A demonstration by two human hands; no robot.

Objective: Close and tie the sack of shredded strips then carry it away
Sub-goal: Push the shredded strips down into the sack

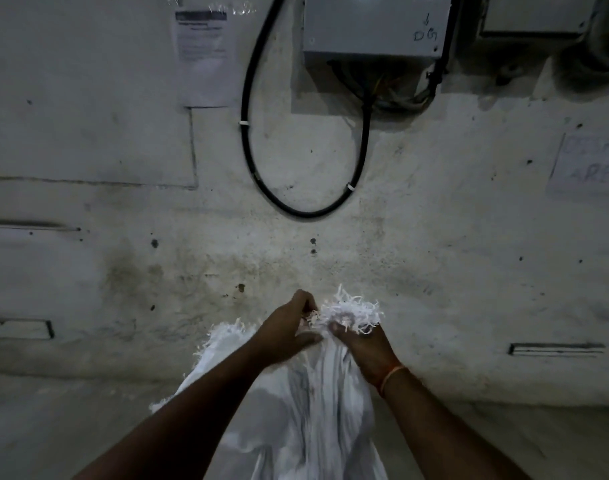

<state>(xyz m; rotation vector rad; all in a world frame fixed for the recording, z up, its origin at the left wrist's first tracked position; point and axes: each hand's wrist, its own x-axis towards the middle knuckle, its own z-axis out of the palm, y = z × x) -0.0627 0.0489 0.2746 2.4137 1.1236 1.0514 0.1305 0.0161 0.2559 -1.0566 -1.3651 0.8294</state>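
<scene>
A white woven sack [313,420] stands in front of me at the bottom centre, its neck bunched together. Frayed white threads and strips [351,311] stick up from the gathered mouth. My right hand [362,348] grips the bunched neck just below that tuft; an orange band circles its wrist. Pressed against it on the left, my left hand [287,332] has its fingers curled over the sack's mouth. A loose frayed flap of the sack [227,336] hangs out left of my left hand. The contents inside are hidden.
A stained white wall [192,265] rises right behind the sack. On it hang a grey electrical box [376,26], a looping black cable [247,140] and a taped paper notice [204,57]. Bare concrete floor [71,427] lies left and right of the sack.
</scene>
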